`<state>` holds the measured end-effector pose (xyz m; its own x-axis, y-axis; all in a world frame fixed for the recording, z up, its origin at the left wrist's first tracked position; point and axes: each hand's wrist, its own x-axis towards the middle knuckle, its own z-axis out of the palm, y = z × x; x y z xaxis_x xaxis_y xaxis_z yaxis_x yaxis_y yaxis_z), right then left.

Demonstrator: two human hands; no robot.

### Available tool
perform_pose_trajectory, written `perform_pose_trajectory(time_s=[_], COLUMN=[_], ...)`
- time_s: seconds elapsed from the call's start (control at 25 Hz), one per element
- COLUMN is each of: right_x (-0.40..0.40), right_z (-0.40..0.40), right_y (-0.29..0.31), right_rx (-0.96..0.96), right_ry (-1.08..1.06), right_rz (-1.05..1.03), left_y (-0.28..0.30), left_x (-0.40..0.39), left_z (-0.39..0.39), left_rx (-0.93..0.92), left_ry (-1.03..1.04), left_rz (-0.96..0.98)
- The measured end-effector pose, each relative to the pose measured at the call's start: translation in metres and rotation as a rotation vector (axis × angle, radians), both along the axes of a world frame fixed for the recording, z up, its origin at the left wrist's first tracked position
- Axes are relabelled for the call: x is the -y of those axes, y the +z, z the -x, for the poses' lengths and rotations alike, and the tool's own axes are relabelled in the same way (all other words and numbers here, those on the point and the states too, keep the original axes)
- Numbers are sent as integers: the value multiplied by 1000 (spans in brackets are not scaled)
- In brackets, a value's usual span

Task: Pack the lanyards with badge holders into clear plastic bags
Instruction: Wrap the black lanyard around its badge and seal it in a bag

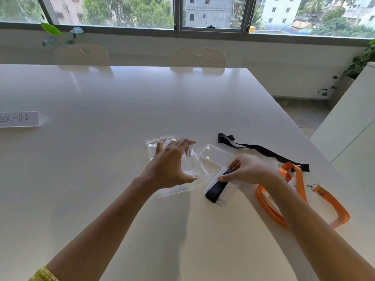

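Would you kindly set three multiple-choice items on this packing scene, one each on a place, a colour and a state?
1. Where does the orange lanyard lie?
A. by the right forearm
B. under the paper sign
C. on a chair

2. What colour is the strap wound round the badge holder under the right hand?
A. orange
B. black
C. green

3. What is the left hand doing?
A. resting flat on bare table
B. fingers spread at the clear bags
C. holding the orange lanyard

Answers:
1. A, its loop runs beside the right forearm at the table's right edge.
2. B, a black band crosses the holder.
3. B, the thumb touches the bags, the other fingers arch above them.
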<state>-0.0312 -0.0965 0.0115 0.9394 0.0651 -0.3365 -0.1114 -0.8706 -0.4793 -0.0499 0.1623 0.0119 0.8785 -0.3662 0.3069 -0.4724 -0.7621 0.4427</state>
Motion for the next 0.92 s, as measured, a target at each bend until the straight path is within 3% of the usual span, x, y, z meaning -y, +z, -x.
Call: perform_pose_trajectory(time_s=[0.6,0.68,0.92], right_x=[5,2,-24], right_z=[12,13,24], right_y=[13,22,47], right_rx=[-116,-34,491], right_ry=[2,-75,-304], right_rz=[-224,-307,-577], left_y=[-4,-3,-1], left_x=[-4,-2,11], left_z=[10,11,9], left_rx=[-79,-86,-88], left_ry=[49,50,131], left_rz=[-13,26,141])
